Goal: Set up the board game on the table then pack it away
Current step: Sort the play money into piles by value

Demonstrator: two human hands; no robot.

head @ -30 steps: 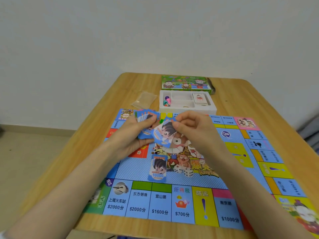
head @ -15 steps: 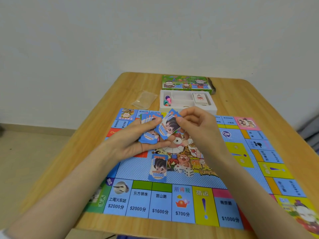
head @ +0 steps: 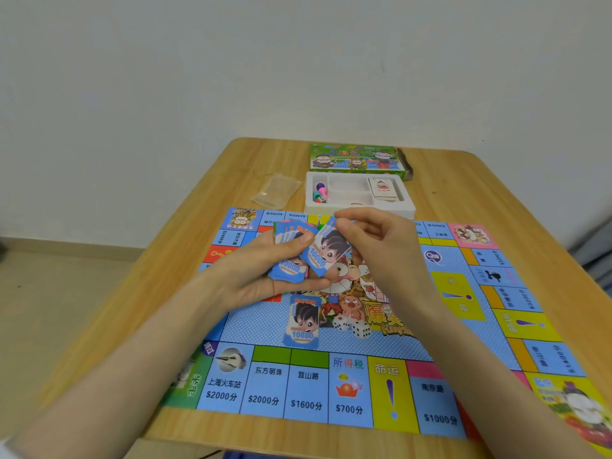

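Left hand [head: 251, 281], right hand [head: 385, 251] — banknotes [head: 323, 255] mid-board [head: 256, 327]

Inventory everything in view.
Table: one, wooden, under everything.
Game board: one, mostly blue, on table.
Game box: one, green, far edge.
Tray: one, white, before box.
Pawns: several, mixed colours, tray's left.
Card deck: one, white, tray's right.
Plastic bag: one, clear, left of tray.
Dice: two, white, board centre.
Loose note: one, blue, beside dice.
Note stack: one, blue, gripped above board.
Single note: one, blue, pinched beside stack.
Left hand: grips stack.
Right hand: pinches single note.
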